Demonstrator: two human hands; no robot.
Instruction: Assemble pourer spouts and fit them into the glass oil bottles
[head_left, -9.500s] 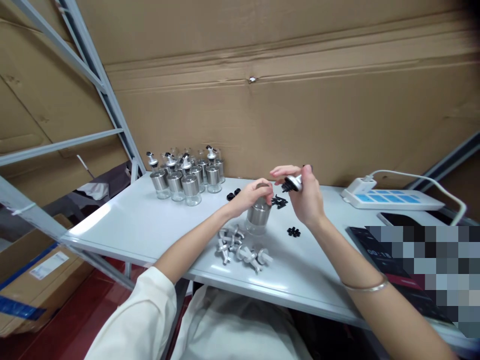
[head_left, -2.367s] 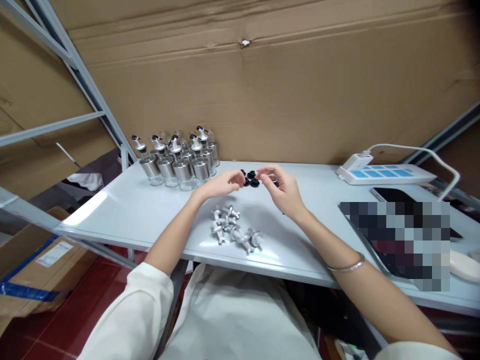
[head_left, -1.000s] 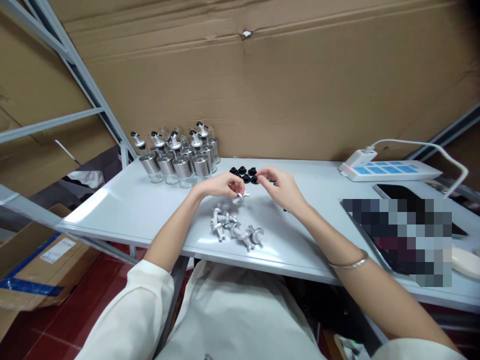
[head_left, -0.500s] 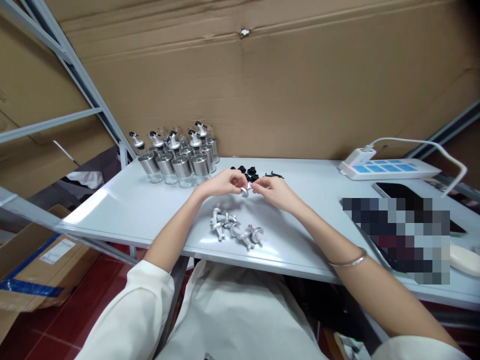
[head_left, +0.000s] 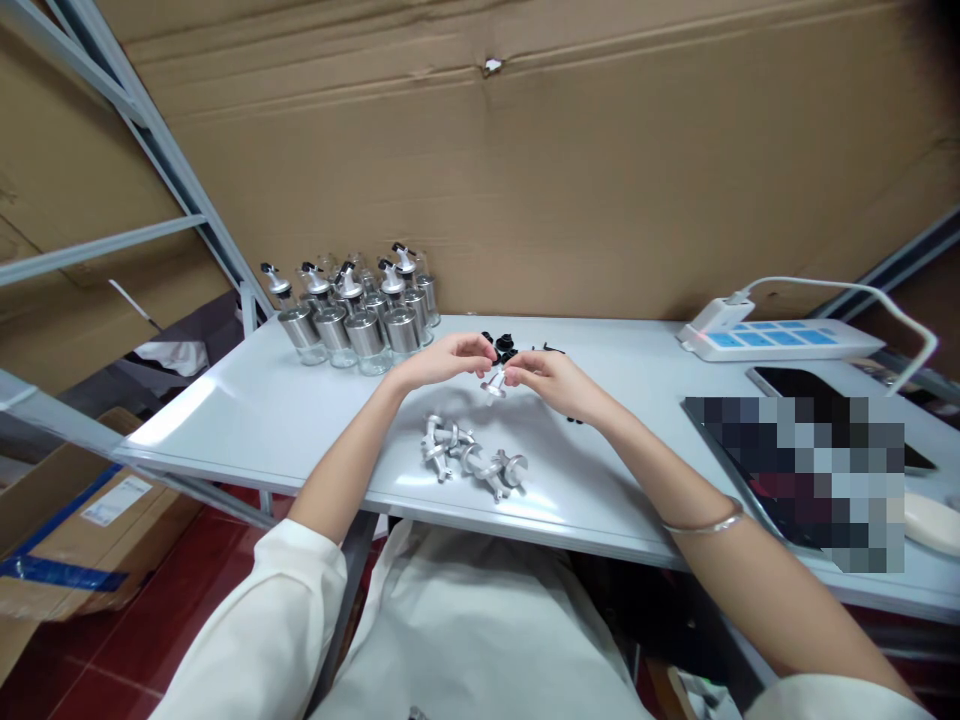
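The right hand [head_left: 551, 378] pinches a single silver spout [head_left: 495, 384] between thumb and fingers, holding it above the tabletop [head_left: 615, 490], just beyond the pile of silver spouts [head_left: 472, 460]. The left hand [head_left: 454, 360], also beyond the pile, is loosely curled, its fingertips close to the held spout; whether they touch it I cannot tell. The two hands face each other with a narrow gap between them.

Farther past the pile, partly hidden by the hands, sit black stoppers [head_left: 505, 343], with thin black parts [head_left: 553, 349] to their right. Small black pieces [head_left: 574, 420] lie to the right of the pile, partly covered by the right forearm.

Left of the pile and farther back stands a cluster of glass bottles [head_left: 365, 335] with metal sleeves, several topped by silver spouts with black tips. Well to the right of the pile are a dark phone [head_left: 795, 388] and, behind it, a white power strip [head_left: 780, 342] with a charger [head_left: 721, 314] plugged in. Brown cardboard [head_left: 600, 180] rises behind everything, beyond the pile.
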